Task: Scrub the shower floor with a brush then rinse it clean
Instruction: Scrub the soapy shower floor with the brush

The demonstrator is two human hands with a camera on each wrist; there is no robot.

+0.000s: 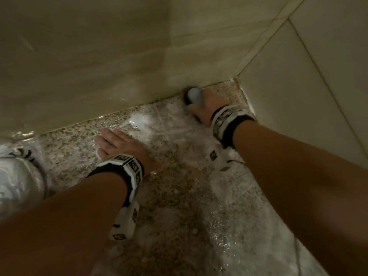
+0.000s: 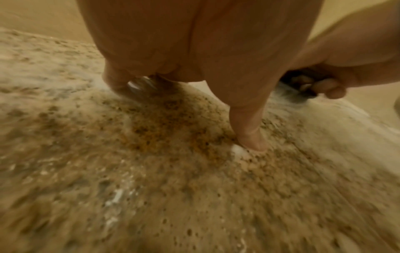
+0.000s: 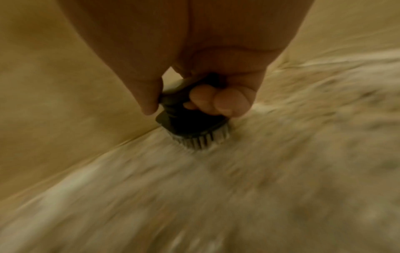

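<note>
Right hand [image 3: 201, 71] has a closed grip round the brush [image 3: 190, 126] handle, bristles down on the soapy shower floor [image 1: 179, 196] upper right, by the wall. Left hand [image 1: 117, 144] rests flat, fingers straight. Brush looks light, stiff, probably slippery; hold the handle.

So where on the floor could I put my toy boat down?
There is bare, foamy floor between the two forearms, toward the camera. Another open strip lies along the wall, between the shoe and the left hand. The far corner is crowded: the right hand is gripping the brush there.
</note>
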